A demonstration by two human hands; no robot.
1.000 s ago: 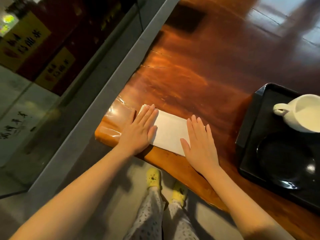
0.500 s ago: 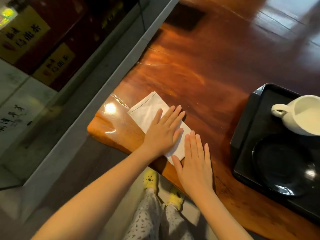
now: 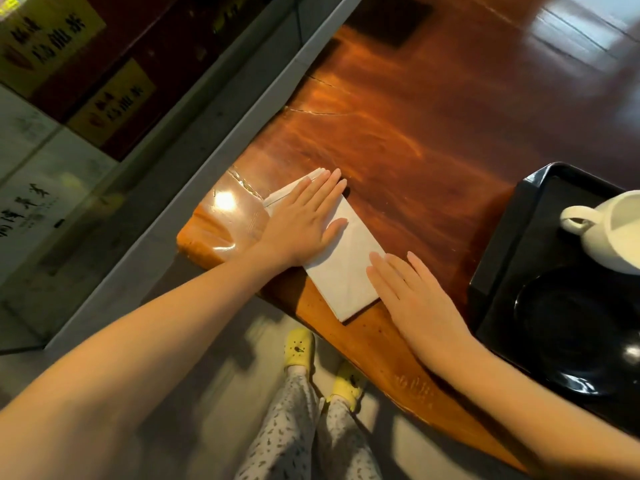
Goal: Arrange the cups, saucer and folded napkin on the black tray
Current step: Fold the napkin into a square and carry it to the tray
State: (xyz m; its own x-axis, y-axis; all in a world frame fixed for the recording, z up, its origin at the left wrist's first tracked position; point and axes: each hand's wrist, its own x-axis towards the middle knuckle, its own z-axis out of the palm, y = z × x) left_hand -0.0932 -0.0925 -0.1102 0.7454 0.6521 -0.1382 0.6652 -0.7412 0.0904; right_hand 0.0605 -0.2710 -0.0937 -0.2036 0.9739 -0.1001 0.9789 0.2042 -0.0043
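head view, looking down: a folded white napkin (image 3: 346, 275) lies at a slant near the front edge of the wooden bench (image 3: 415, 133). the left hand (image 3: 304, 223) presses flat on its far end, fingers straight and together. the right hand (image 3: 412, 299) lies flat at its near right edge, fingers straight, their tips touching the napkin. to the right, apart from the napkin, a black tray (image 3: 498, 251) on the bench carries a white cup (image 3: 613, 233) and a black saucer (image 3: 571, 327).
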